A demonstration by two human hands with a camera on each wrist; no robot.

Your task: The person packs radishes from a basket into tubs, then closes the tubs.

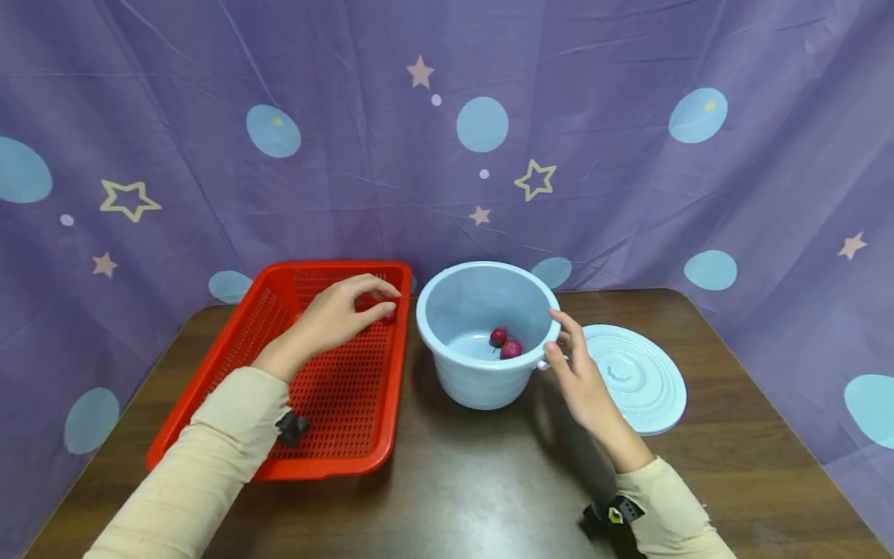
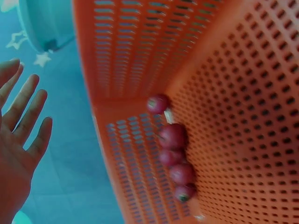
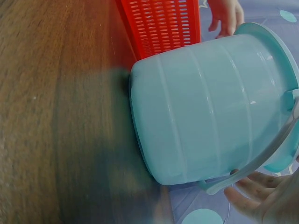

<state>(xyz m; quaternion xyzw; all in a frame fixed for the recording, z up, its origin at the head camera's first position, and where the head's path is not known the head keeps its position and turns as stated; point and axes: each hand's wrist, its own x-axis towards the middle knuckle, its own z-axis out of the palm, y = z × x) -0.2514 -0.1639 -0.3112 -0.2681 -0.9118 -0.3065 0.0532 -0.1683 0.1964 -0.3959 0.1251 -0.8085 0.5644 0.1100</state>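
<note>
My left hand (image 1: 337, 310) is over the red plastic basket (image 1: 157, 450), fingers bent loosely and nothing between them. Several red radishes (image 2: 173, 135) lie in a row along the basket's end, below this hand. To the right of the basket stands a light blue bucket (image 1: 482, 384) holding two radishes (image 1: 511, 349). My right hand (image 1: 578, 373) rests at the right side of the bucket's rim, fingertips on the edge and thumb lower down. In the right wrist view its fingers (image 3: 247, 196) lie beside the bucket's handle (image 3: 266, 161).
A light blue round lid (image 1: 632, 380) lies on the brown wooden table (image 1: 454, 481), right of the bucket. Behind the table hangs a purple curtain (image 1: 377, 178) with stars and blue dots. The basket's right wall stands close to the bucket.
</note>
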